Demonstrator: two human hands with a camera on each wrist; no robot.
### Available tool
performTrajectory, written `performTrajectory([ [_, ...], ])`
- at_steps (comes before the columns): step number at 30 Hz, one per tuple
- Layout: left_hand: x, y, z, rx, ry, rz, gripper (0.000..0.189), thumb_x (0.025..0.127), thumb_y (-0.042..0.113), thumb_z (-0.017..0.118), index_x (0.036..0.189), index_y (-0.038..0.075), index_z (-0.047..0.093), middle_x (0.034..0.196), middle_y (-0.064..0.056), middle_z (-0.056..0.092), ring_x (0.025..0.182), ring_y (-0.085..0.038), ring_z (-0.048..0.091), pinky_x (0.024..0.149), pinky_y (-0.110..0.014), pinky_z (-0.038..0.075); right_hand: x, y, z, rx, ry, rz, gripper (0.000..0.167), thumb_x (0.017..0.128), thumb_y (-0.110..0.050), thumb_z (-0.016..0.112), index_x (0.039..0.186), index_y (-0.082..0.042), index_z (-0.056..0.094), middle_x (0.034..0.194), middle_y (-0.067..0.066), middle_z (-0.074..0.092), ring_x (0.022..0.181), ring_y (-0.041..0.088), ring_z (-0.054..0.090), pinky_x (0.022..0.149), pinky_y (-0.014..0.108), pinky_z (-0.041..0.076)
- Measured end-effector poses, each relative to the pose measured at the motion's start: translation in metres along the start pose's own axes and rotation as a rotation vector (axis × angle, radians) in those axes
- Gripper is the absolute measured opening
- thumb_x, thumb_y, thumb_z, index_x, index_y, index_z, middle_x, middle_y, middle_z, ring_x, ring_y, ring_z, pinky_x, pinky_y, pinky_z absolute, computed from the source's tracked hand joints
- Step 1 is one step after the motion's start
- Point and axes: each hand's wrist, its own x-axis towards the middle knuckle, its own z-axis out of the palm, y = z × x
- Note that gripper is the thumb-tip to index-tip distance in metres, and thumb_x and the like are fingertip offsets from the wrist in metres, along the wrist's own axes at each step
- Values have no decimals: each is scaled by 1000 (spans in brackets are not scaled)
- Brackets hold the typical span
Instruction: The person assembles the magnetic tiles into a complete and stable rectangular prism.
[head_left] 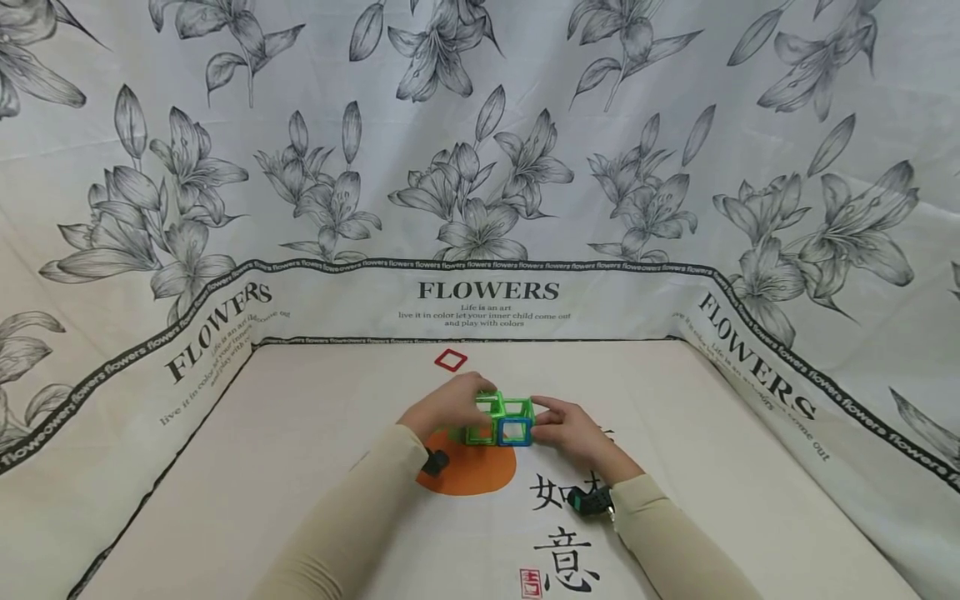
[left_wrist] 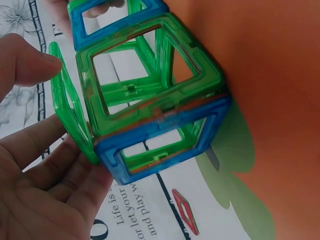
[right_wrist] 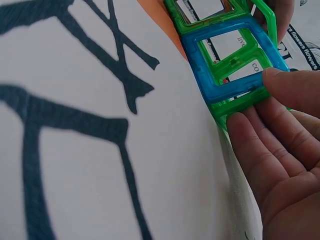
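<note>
In the head view, two joined cubes of square see-through building tiles (head_left: 517, 402), mostly green with blue faces, stand on the printed cloth. My left hand (head_left: 447, 406) is at their left side. It pinches a single green square tile (left_wrist: 59, 95) between thumb and fingers, tilted against the cube's edge in the left wrist view. From the right, my right hand (head_left: 572, 429) holds the other cube. Its thumb rests on the edge of a blue tile (right_wrist: 196, 67), with the fingers against the green side below.
A red square tile (head_left: 442, 360) lies alone farther back on the white cloth (head_left: 337, 383). An orange printed circle (head_left: 480, 475) is beneath the cubes, and black printed characters (head_left: 566, 562) run down the right. A flowered curtain (head_left: 487, 304) encloses the table.
</note>
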Motion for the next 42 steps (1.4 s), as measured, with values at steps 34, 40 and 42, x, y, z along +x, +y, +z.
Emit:
performTrajectory([
  [34, 16, 23, 10, 79, -50, 6, 57, 80, 29, 77, 132, 16, 60, 125, 0, 57, 99, -14, 52, 94, -32, 50, 0, -1, -1, -19, 9, 18, 63, 88, -19, 71, 145, -17, 44, 108, 4, 71, 97, 15, 66, 90, 36, 54],
  [40, 19, 25, 12, 78, -62, -13, 58, 78, 31, 79, 131, 18, 60, 124, 1, 56, 98, -14, 52, 90, -32, 51, -2, -2, 0, -22, 1, 7, 63, 88, -18, 70, 146, -16, 44, 109, 4, 71, 98, 15, 66, 90, 36, 55],
  [42, 21, 27, 12, 77, -64, -15, 58, 78, 31, 79, 131, 18, 60, 125, 0, 56, 98, -14, 52, 90, -32, 51, -2, -1, -1, -26, 1, 6, 63, 88, -19, 70, 146, -16, 44, 109, 3, 71, 97, 15, 66, 91, 36, 54],
])
